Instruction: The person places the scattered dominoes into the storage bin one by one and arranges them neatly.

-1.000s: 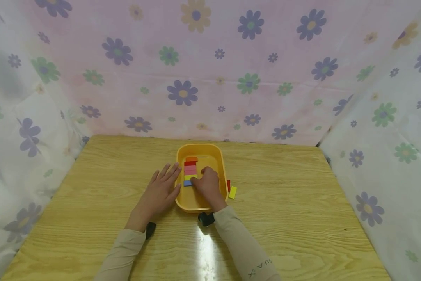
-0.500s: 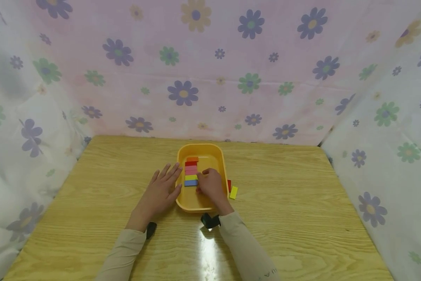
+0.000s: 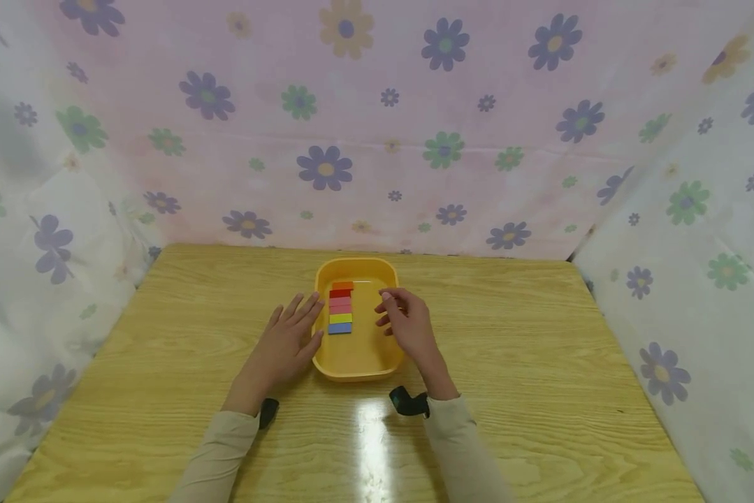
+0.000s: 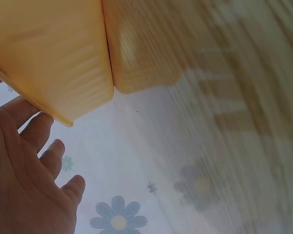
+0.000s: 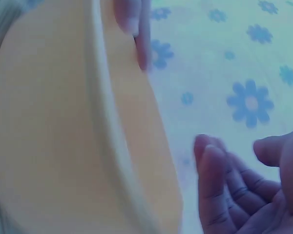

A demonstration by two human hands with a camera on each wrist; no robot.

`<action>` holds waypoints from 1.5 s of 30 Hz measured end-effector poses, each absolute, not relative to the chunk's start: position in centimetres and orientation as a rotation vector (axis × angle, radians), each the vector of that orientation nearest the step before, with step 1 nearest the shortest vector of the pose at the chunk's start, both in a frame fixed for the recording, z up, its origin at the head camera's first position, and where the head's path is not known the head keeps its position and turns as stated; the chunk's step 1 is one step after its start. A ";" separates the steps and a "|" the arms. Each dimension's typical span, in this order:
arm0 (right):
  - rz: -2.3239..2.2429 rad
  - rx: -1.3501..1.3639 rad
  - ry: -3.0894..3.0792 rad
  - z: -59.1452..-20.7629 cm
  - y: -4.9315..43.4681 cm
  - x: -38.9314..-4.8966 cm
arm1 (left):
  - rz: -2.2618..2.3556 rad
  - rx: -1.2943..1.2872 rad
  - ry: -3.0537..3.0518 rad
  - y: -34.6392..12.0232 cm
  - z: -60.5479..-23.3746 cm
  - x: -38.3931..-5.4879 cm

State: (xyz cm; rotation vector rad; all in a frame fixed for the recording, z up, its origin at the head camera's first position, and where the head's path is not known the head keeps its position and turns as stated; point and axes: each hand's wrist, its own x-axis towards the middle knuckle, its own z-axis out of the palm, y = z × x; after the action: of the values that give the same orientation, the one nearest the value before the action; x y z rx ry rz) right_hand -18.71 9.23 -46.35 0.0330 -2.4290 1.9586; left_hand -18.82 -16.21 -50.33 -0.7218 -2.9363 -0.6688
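Note:
A yellow plastic tray (image 3: 358, 360) lies on the table, with a column of small flat rectangular blocks along its left inner side. From far to near they are an orange block (image 3: 342, 286), a red block (image 3: 340, 294), pink blocks (image 3: 340, 306), a yellow block (image 3: 341, 318) and a blue block (image 3: 340, 328). My left hand (image 3: 285, 347) touches the tray's left rim with spread, straight fingers, seen from below in the left wrist view. My right hand (image 3: 411, 328) is over the right rim, fingers loosely bent. In the right wrist view nothing sits between its thumb and fingers (image 5: 212, 180).
A wooden table (image 3: 540, 391) bears the tray. Flowered cloth (image 3: 377, 168) walls it at the back and both sides. Black wrist cameras (image 3: 408, 402) stick out below the hands, the right one just past the tray's near edge.
My right hand has drawn away from the blue block, moving right to the tray's right rim. It now covers the loose red and yellow blocks beside the tray. My left hand has stayed put.

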 end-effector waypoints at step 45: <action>1.500 0.353 -2.832 -52.8 19.4 -17.4 | -0.657 -0.767 -2.911 -16.5 -50.2 -18.5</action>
State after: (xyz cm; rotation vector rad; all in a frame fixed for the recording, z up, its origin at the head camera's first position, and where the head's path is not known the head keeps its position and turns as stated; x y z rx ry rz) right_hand -17.39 19.43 -52.80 0.3526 -2.8324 1.4996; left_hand -18.50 -16.53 -50.18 -0.7673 -2.9105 -0.6570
